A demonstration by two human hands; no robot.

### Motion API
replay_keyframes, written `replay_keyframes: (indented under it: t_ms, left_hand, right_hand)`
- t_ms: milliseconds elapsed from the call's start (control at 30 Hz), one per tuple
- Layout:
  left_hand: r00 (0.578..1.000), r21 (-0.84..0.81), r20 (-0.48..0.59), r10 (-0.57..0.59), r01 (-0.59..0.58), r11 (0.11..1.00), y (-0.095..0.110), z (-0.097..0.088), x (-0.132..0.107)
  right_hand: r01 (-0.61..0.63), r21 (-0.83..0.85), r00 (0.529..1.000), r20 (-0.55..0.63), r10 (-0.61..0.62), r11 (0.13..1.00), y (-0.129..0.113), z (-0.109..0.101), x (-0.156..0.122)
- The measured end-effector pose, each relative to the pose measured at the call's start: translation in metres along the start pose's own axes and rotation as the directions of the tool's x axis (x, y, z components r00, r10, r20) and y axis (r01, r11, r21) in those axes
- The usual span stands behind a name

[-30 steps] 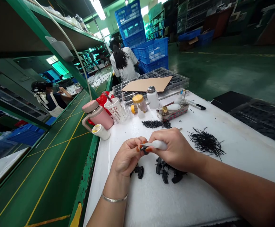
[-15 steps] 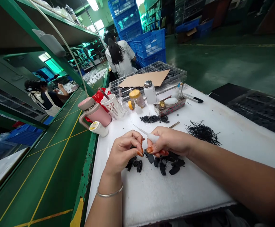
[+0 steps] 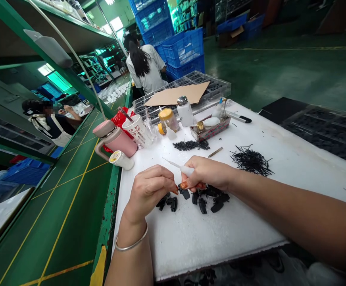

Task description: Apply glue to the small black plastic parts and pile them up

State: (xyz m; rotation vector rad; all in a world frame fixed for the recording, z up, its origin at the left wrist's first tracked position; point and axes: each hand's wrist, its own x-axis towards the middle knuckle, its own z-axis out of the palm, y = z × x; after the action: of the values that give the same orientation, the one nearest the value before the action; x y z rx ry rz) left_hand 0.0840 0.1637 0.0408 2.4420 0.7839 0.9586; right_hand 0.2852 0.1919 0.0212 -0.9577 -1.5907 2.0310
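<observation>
My right hand is closed round a small white squeeze bottle whose thin nozzle points up and left. Its fingertips rest just above a cluster of small black plastic parts on the white table top. My left hand is curled, thumb and fingers pinched together at the parts' left edge, close to the right hand's fingertips. What the left fingers pinch is too small to make out. A metal bangle circles my left wrist.
A heap of thin black pins and a pile of tiny black bits lie further back. Behind them stand a pink mug, a white cup, jars, a small tray and compartment trays under cardboard. A person works beyond.
Both hands have lowered from in front of me down to the black parts on the table, and the bottle's nozzle has swung clear, pointing up-left. The view has tilted downward.
</observation>
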Motion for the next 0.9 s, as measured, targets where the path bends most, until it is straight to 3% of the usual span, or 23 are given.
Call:
replay_keyframes:
  t_ms: [267, 567, 700, 900]
  left_hand:
    - [0.997, 0.087, -0.076, 0.015, -0.009, 0.996, 0.0005, -0.0020, -0.0023]
    - [0.997, 0.226, -0.020, 0.077, -0.071, 0.972, -0.0006, -0.0033, -0.0034]
    - [0.994, 0.288, -0.007, 0.108, -0.101, 0.952, 0.0005, -0.0037, -0.0063]
    - [0.991, 0.267, -0.105, 0.085, -0.054, 0.962, 0.0011, -0.0018, -0.0055]
  right_hand:
    - [0.017, 0.085, 1.000, 0.018, -0.019, 0.996, 0.0010, 0.0036, -0.0002]
    - [0.014, 0.011, 0.999, -0.043, -0.014, 1.000, -0.0011, 0.0038, -0.0014]
    - [-0.024, 0.068, 0.999, -0.022, 0.025, 0.997, 0.0028, 0.0034, 0.0020]
    - [0.003, 0.124, 1.000, 0.001, -0.004, 0.992, 0.0050, -0.0001, 0.0050]
